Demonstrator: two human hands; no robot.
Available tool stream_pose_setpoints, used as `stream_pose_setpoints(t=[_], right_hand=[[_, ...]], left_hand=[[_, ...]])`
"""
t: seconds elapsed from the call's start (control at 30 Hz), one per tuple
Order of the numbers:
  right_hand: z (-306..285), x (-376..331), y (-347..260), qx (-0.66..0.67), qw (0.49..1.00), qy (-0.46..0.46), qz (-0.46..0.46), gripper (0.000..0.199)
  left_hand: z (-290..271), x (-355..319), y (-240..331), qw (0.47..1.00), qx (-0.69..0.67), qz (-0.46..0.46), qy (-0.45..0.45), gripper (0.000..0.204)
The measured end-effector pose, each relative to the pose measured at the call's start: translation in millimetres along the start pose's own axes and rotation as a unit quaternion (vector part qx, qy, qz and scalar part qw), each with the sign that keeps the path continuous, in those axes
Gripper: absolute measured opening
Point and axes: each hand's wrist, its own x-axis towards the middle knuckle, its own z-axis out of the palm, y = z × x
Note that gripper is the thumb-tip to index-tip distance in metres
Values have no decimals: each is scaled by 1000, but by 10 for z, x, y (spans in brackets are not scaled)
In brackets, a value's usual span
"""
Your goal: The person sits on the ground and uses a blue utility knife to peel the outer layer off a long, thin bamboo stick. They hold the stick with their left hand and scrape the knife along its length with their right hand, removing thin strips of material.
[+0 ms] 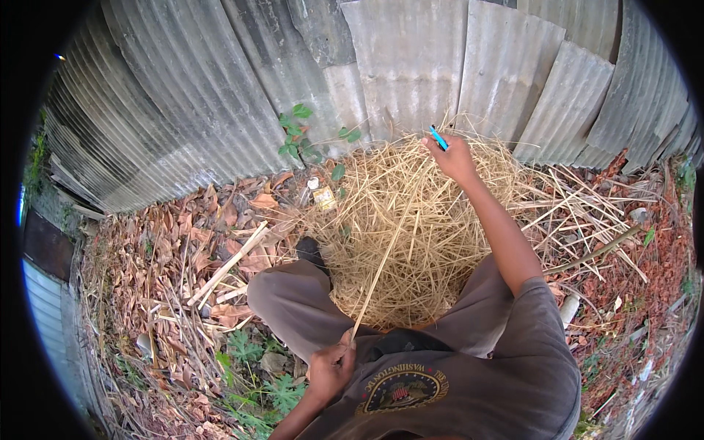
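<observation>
Pinching near end of long pale strip (380, 271) in L hand (332, 370), appar. to steady it, I've its length angled over straw pile (447, 249), R hand (456, 158) wrapped round blue tool (438, 138), prob. for control.

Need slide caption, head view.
Left hand holding a thin pale strip, right hand a blue object; heap of straw-coloured strips in front.

- Near left: left hand (334, 365) pinching a long, pale, thin strip (385, 257).
- Far right: right hand (455, 158) gripping a slim blue tool (438, 138).
- Between: straw-coloured heap of thin strips (436, 253).
</observation>
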Motion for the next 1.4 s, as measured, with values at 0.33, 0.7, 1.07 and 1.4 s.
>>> stream_pose_setpoints(t=[0.33, 0.7, 1.07, 1.4], right_hand=[[-213, 368, 233, 398, 863, 76, 303, 26], [-522, 396, 570, 475, 836, 35, 273, 18], [-362, -190, -134, -375, 926, -27, -23, 78], [-172, 3, 154, -462, 883, -28, -71, 76]], left_hand=[[7, -77, 153, 999, -28, -5, -30, 19], [9, 43, 146, 909, -334, -212, -132, 25], [-27, 117, 40, 998, -55, -12, 6, 18], [-183, 40, 172, 997, 65, 24, 28, 26]])
